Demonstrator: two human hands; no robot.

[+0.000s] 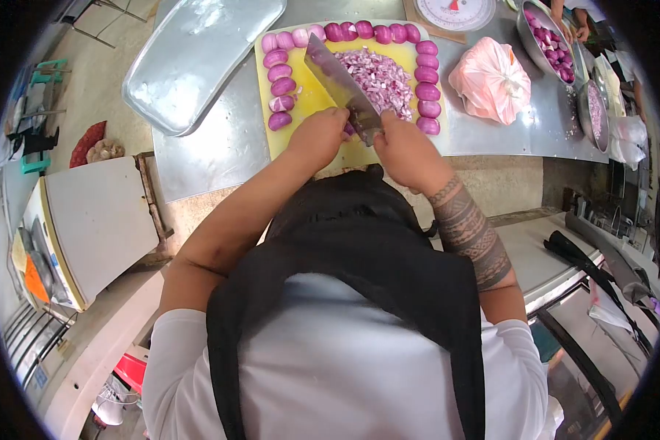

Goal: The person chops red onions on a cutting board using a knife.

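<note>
A broad-bladed kitchen knife [342, 82] slants over the yellow cutting board [309, 99], tip pointing away and to the left. My right hand [407, 150] is closed round its handle. Beside the blade, my left hand [319, 141] is closed on a red onion piece [349, 129], mostly hidden by the fingers and knife. Chopped red onion [378, 79] lies heaped to the right of the blade. Peeled red onion halves [282, 86] line the board's left, far and right edges.
A metal tray [198, 62] is at the left of the steel table [198, 158]. To the right are a tied plastic bag [491, 81], a kitchen scale [455, 11], a bowl of onions [548, 44] and a bowl of chopped onion [594, 114]. Another person's hands [573, 31] show beyond.
</note>
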